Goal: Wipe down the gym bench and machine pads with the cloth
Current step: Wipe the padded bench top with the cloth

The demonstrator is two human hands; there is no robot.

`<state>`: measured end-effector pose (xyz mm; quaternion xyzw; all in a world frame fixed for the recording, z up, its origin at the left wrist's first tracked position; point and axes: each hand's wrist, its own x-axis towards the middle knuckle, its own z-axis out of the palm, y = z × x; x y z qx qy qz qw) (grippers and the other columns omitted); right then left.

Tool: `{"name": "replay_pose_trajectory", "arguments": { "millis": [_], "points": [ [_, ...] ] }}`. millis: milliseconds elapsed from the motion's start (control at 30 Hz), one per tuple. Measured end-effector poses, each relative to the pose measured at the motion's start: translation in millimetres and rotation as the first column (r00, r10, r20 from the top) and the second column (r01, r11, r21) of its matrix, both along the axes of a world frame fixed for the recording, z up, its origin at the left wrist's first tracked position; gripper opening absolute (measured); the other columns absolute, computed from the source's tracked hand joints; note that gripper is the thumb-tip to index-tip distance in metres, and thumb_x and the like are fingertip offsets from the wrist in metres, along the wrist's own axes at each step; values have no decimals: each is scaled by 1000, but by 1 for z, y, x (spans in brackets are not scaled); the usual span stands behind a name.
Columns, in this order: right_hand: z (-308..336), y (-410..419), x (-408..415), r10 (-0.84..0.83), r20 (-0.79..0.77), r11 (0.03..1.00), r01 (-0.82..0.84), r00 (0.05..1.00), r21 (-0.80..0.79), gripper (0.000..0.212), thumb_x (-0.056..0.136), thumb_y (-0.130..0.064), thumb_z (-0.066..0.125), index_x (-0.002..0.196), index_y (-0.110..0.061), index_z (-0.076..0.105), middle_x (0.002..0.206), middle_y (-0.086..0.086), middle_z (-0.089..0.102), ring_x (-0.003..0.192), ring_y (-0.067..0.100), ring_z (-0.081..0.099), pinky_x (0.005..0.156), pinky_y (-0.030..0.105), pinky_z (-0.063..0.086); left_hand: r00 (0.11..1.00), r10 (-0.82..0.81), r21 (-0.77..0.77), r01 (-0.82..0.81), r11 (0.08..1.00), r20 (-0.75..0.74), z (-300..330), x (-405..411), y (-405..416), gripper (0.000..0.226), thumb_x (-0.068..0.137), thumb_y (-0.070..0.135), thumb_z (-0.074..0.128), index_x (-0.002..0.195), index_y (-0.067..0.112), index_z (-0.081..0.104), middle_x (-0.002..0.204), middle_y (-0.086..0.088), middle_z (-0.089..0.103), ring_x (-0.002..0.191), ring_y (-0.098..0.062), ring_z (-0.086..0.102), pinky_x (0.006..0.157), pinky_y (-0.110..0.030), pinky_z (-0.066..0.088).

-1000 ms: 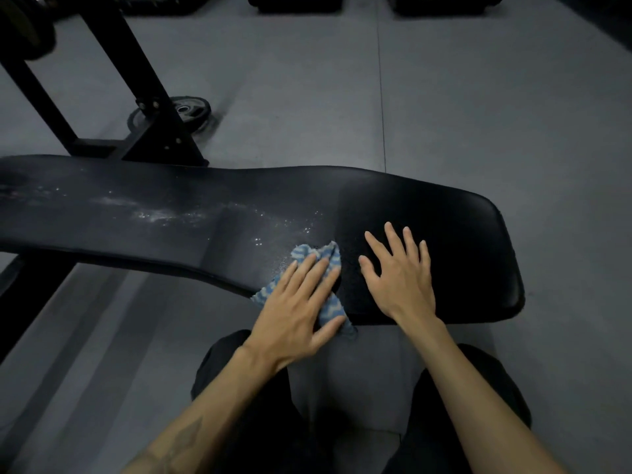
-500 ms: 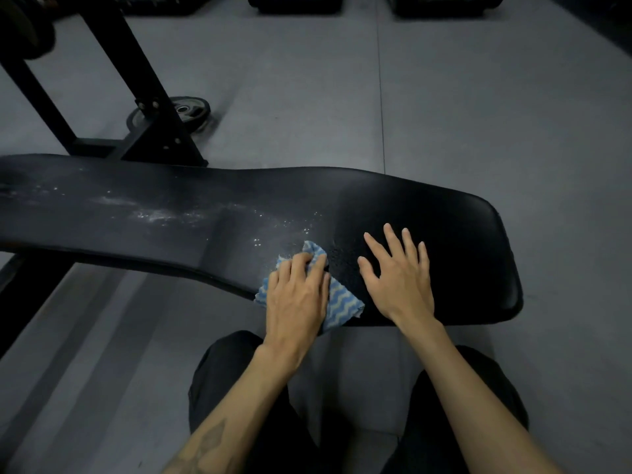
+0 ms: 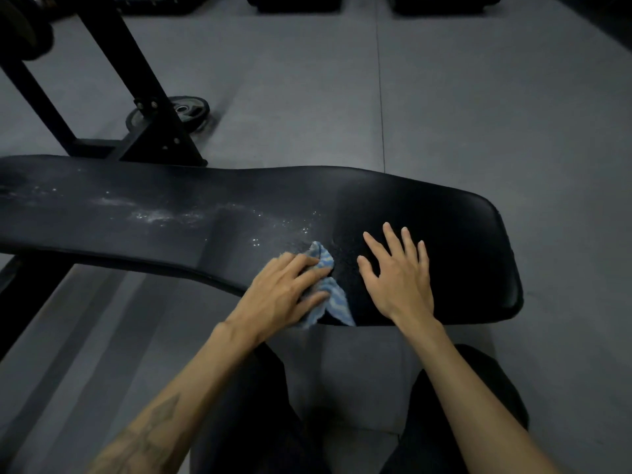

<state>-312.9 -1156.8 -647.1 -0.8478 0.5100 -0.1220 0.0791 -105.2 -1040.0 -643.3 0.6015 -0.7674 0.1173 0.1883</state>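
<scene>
We see a dusty black counter [image 3: 171, 213] over grey floor [image 3: 478, 97]; our left hand [image 3: 284, 292] presses the cloth [image 3: 328, 285] flat, grip slightly curled, while our right hand [image 3: 400, 278] rests spread beside it.

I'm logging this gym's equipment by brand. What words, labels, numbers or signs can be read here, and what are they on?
None can be read.
Weight plate on the floor: any raised marks are too small and dark to read.
Bench pad: no label shows.
Cloth: wavy stripes only.
</scene>
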Motion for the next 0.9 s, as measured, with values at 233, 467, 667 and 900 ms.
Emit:
{"name": "replay_pose_trajectory", "arguments": {
  "millis": [233,467,667,900],
  "points": [
    [-2,0,0,-7,3,1000,7,1000,-17,59,101,-56,28,155,-34,35,168,4,22,156,29,12,126,52,9,924,283,35,-284,958,-255,-17,-32,-3,45,107,28,41,142,6,57,151,-13,51,143,-30,45,118,-50,37],
    [-1,1,0,-2,2,1000,2,1000,-25,63,99,-58,20,155,-34,35,167,5,23,156,30,13,126,53,10,987,84,119,-67,991,-141,-11,-46,12,47,107,35,39,148,14,52,159,-6,44,149,-23,39,122,-42,33],
    [-1,1,0,-1,1,1000,1,1000,-12,57,102,-54,32,156,-34,35,168,4,21,156,29,10,126,52,8,875,397,221,-344,913,-278,-6,-22,-9,55,102,37,36,154,18,41,156,-4,47,148,-22,39,122,-42,30],
    [0,2,0,5,-13,1000,-5,1000,-12,58,102,-53,33,156,-33,33,168,5,20,156,29,10,126,53,9,982,152,208,-126,970,-112,-8,-41,-16,57,106,44,34,155,16,43,165,-4,36,155,-21,27,128,-40,20]
  ]
}}
